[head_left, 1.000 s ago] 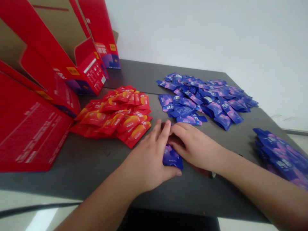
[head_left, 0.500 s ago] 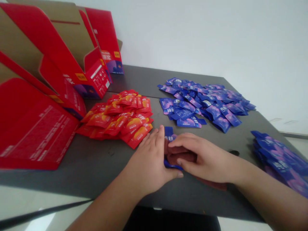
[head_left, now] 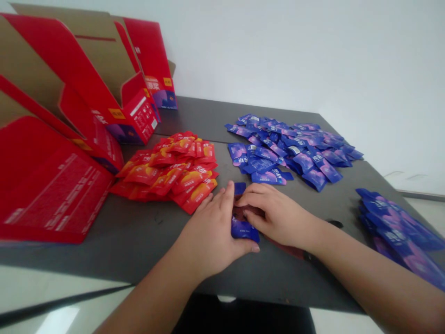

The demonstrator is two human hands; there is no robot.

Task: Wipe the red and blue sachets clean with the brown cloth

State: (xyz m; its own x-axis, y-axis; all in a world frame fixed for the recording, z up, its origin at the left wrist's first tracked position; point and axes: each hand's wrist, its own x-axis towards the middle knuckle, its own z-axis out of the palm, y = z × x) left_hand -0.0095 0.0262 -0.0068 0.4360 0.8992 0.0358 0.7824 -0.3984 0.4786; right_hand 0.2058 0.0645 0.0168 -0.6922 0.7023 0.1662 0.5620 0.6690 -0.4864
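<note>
My left hand (head_left: 213,229) rests edge-down on the table with its fingers stretched out, against the left side of a blue sachet (head_left: 245,230). The sachet lies between both hands, and its middle is partly covered. Over it my right hand (head_left: 278,213) is closed, fingers and thumb curled on a reddish-brown strip. More of this reddish-brown strip (head_left: 290,250) shows beneath the right palm, with a dark end near the wrist. What kind of thing it is I cannot make out.
A pile of red-orange sachets (head_left: 174,169) lies left of my hands. Loose blue sachets (head_left: 292,144) spread farther back, and a stack of blue sachets (head_left: 396,227) sits at the right. Open red cartons (head_left: 52,190) line the left side of the grey table (head_left: 139,255).
My right hand has drawn slightly left and up over the blue sachet, pulling the reddish-brown strip along. More of the sachet's lower part now shows. My left hand stays nearly in place.
</note>
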